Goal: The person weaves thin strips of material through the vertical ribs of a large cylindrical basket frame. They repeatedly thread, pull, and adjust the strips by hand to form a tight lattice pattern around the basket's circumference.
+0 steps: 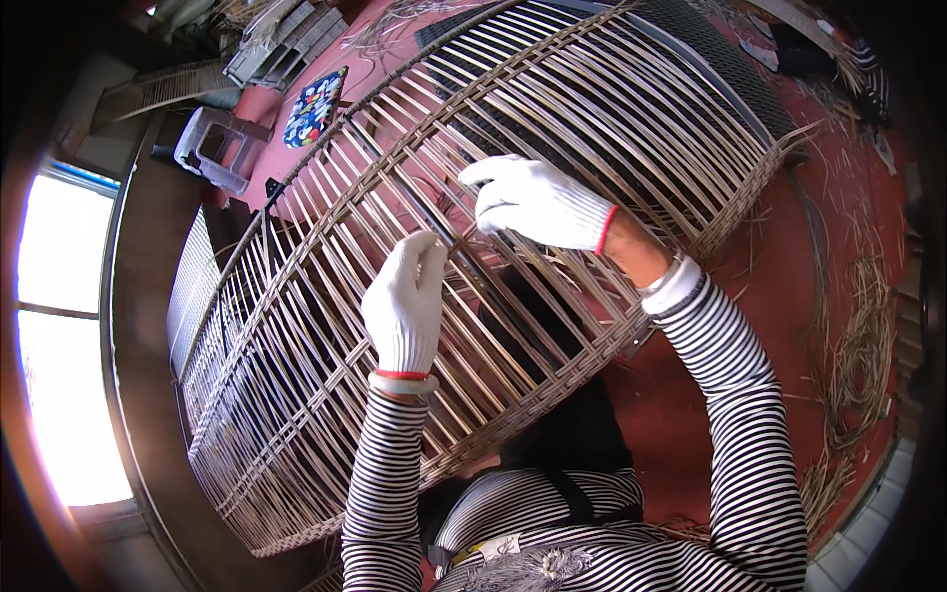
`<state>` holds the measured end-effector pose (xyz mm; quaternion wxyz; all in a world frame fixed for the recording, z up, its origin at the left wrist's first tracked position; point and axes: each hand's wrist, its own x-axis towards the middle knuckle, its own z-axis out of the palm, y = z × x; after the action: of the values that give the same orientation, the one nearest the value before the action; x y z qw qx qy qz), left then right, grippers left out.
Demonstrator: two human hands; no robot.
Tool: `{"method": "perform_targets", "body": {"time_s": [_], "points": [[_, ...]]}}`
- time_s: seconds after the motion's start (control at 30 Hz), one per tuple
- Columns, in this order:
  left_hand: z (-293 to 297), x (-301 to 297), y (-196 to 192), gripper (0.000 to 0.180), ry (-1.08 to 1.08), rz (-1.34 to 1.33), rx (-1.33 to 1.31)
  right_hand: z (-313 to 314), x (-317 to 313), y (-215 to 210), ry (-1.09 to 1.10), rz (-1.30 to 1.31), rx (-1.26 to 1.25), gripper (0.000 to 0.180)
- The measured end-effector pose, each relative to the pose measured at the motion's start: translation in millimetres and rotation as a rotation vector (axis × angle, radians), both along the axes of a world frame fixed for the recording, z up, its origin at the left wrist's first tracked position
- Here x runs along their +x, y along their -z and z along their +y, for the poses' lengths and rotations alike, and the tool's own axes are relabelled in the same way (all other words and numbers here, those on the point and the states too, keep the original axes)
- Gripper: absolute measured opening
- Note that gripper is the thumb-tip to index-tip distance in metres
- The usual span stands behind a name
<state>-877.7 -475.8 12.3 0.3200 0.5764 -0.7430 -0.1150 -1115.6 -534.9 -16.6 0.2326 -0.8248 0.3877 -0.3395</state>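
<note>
A large curved wicker frame (541, 397) of light brown rattan strands lies across in front of me, with braided bands running along it. A dark bar (426, 205) crosses its middle among the strands. My left hand (402, 304), in a white knitted glove with a red cuff edge, is closed, thumb and fingers pinched beside this bar. To its right, my right hand (543, 202), gloved the same way, hovers over the strands with its fingers curled in. Whatever either hand pinches is too thin or hidden to make out.
Loose rattan strands (860, 345) lie heaped on the red floor (681, 414) at the right. Far left stand a grey plastic stool (212, 148) and a patterned blue cushion (316, 107). A bright window (69, 335) is at the left edge. Another person's striped sleeve (868, 79) shows at the far right.
</note>
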Motion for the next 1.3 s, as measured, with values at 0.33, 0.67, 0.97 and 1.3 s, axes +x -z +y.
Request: {"method": "perform_targets", "body": {"time_s": [0.33, 0.67, 0.97, 1.3], "points": [[-26.6, -52.8, -19.7, 0.017, 0.196, 0.416, 0.489, 8.6, -43.4, -9.8, 0.188, -0.033, -0.358, 0.02], [-35.9, -51.4, 1.5, 0.027, -0.222, 0.694, 0.575, -38.3, 1.1, 47.8, 0.239, 0.388, -0.251, 0.05], [-24.7, -52.4, 0.5, 0.028, -0.08, 0.469, 0.513, -42.2, -8.4, 36.8, 0.131, 0.212, -0.238, 0.021], [-41.8, -69.1, -0.5, 0.033, 0.095, -0.123, -0.224, -3.4, -83.5, -25.8, 0.128, 0.033, -0.274, 0.018]]}}
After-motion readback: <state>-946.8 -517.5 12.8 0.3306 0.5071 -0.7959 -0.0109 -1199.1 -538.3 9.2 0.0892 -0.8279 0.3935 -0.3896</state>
